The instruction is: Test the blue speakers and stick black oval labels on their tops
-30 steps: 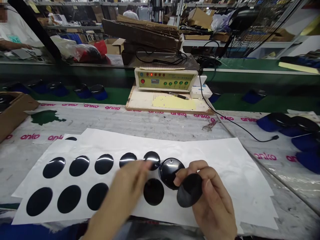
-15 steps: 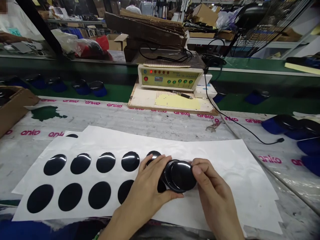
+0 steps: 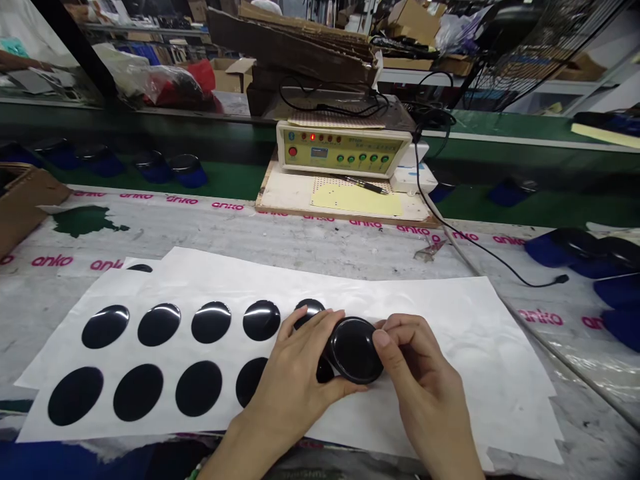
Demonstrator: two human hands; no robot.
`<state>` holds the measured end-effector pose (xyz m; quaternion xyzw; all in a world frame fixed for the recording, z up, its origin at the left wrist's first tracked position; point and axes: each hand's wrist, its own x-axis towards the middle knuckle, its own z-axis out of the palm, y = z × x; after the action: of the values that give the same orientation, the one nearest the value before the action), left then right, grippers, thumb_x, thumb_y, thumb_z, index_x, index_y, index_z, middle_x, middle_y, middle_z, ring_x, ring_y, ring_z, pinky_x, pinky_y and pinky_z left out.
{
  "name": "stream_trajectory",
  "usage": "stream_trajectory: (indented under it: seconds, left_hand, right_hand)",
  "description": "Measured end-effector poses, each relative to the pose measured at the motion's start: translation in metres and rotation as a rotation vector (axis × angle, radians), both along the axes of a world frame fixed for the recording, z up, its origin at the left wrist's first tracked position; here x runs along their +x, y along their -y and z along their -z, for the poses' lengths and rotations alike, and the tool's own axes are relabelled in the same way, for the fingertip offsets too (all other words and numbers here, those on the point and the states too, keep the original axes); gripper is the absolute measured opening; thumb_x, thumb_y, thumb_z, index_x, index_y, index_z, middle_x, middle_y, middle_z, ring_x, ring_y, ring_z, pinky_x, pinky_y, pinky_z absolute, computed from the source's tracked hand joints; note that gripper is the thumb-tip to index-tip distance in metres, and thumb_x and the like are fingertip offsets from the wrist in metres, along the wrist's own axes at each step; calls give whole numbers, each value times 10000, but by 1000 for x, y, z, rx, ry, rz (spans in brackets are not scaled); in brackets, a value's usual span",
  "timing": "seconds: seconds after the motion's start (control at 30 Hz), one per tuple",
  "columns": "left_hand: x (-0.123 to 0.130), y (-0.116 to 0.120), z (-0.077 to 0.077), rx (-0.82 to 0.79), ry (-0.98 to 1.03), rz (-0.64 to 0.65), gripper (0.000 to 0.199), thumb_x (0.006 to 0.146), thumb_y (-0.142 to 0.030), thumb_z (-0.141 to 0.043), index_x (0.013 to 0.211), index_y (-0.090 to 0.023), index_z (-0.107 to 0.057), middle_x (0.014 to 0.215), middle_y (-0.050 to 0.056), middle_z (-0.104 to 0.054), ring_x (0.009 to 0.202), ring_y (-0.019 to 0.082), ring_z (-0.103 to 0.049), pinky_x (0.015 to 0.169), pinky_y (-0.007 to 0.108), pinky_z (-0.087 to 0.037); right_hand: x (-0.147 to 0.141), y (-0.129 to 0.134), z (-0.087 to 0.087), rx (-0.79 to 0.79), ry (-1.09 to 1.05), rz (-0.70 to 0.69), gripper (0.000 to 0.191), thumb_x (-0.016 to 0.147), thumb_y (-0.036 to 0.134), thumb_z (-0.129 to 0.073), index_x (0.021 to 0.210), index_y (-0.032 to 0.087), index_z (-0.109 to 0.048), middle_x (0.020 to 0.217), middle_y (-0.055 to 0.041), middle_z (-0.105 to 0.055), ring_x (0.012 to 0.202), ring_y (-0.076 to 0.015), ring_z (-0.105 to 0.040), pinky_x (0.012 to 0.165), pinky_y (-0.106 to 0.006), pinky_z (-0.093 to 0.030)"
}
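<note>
My left hand [image 3: 295,370] is wrapped round a round black-rimmed piece [image 3: 356,350], tilted so its top faces me. A glossy black disc sticker lies within that rim, and where one ends and the other begins is hard to make out. At the right edge, the thumb and fingers of my right hand [image 3: 413,367] are pinched on the disc sticker. Beneath both hands is a white backing sheet [image 3: 430,307], with rows of black disc stickers [image 3: 199,389] on its left half. My left hand partly covers several of them.
Blue pieces with black tops [image 3: 560,247] stand at the right, and more [image 3: 187,170] line the green belt behind. A control box [image 3: 345,150] with lit buttons sits on a board at the back. A black cable [image 3: 485,250] crosses the right side. A cardboard box [image 3: 30,203] is at left.
The disc sticker has moved left and down from overlapping the rim's right side to lying within the rim. My right hand shifted slightly left with it. My left hand has barely moved.
</note>
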<state>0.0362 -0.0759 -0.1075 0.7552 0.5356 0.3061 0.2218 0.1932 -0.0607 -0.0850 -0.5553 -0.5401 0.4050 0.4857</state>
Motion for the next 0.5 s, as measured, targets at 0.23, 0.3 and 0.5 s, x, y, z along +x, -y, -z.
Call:
stream_trajectory:
  seconds: [0.23, 0.3, 0.5]
  left_hand:
    - [0, 1, 0, 6, -5, 2, 650, 805, -452, -656, 1331, -244, -337, 1276, 59, -608, 1172, 213, -577, 1115, 447, -323]
    - [0, 1, 0, 5, -8, 5, 645, 810, -457, -649, 1330, -239, -335, 1279, 54, -606, 1170, 202, -577, 1115, 434, -322]
    - [1, 1, 0, 31, -3, -1, 627, 817, -451, -643, 1323, -236, -342, 1272, 57, -609, 1153, 193, -587, 1112, 423, -315]
  right_hand:
    - [-1, 3, 3, 28, 74, -23, 189, 883, 297, -588, 719, 228, -524, 871, -13, -483, 848, -172, -518, 718, -287, -412]
    - [-1, 3, 3, 44, 99, -23, 183, 890, 284, -578, 727, 231, -514, 876, -11, -474, 863, -172, -514, 725, -288, -408]
    - [-3, 4, 1, 45, 146, -18, 181, 889, 292, -574, 734, 234, -500, 886, -21, -471, 877, -187, -520, 727, -305, -411]
